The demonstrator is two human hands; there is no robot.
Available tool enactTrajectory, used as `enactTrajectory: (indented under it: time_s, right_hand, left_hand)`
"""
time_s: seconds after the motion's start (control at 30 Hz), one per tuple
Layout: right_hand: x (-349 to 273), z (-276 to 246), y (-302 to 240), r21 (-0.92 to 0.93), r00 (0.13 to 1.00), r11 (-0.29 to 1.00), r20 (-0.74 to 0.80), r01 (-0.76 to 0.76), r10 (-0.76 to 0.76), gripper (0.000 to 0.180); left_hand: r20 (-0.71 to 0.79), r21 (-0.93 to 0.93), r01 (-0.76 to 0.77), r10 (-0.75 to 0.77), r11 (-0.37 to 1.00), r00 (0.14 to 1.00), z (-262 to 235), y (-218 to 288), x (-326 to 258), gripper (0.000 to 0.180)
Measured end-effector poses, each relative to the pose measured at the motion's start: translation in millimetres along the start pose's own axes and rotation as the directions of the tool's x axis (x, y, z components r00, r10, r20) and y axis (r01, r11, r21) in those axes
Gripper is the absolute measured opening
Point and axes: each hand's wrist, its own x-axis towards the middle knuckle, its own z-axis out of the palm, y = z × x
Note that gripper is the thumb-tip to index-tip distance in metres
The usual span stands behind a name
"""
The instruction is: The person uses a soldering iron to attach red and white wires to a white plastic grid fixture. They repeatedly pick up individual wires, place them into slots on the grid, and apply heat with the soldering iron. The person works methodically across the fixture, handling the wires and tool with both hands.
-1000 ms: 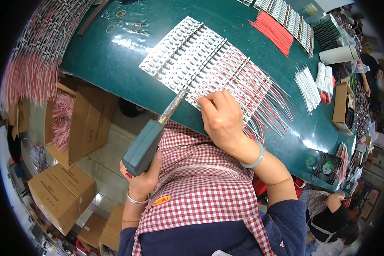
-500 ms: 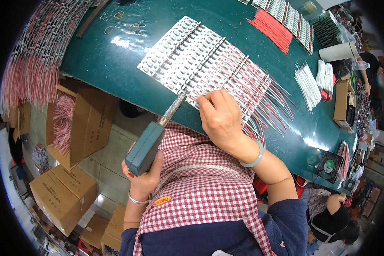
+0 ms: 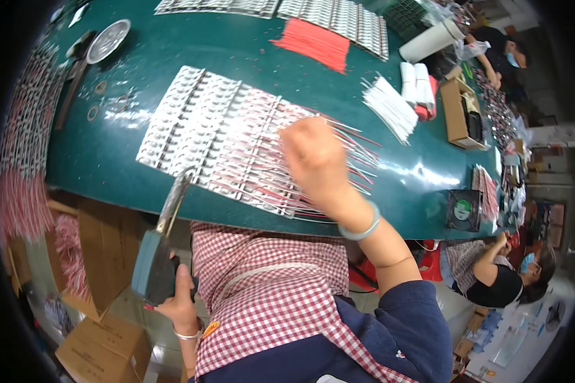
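Observation:
My left hand (image 3: 180, 300) is wrapped round the grip of a dark green soldering gun (image 3: 148, 268). Its metal barrel points up to the front edge of a panel of white and metal parts (image 3: 179, 105), the tip at or just over a row there. Rows of thin red and white wires (image 3: 236, 169) lie across the panel's right half, their ends reaching past its edge. Over these wires hovers my right hand (image 3: 313, 156), blurred by motion, fingers curled in. Whatever it may pinch is hidden behind the knuckles.
On the green table (image 3: 415, 191) lie red wires (image 3: 313, 45), white wires (image 3: 390, 108) and more panels (image 3: 338, 25) at the far side. A metal dish (image 3: 108, 41) is far left, a small fan (image 3: 464, 210) at right. Cardboard boxes (image 3: 105, 351) stand below left. A co-worker (image 3: 492, 277) sits at right.
The view has shifted, so the table sits further left in it. My right hand has moved from beside the soldering tip to the right, over the wires. The gun stays in my left hand.

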Motion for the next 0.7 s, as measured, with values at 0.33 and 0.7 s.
enactTrajectory:
  time_s: [0.33, 0.7]
  right_hand:
    - [-38, -47, 182, -0.533, 0.97, 0.812, -0.098, -0.239, 0.221, 0.009]
    - [-11, -52, 163, -0.501, 0.988, 0.854, -0.121, -0.141, 0.092, 0.009]
  left_hand:
    - [0.0, 0.002, -0.007, 0.007, 1.0, 1.0, 4, -5, 15, 0.033]
    - [-0.009, -0.026, -0.031, 0.031, 0.999, 0.999, -4, -5, 15, 0.036]
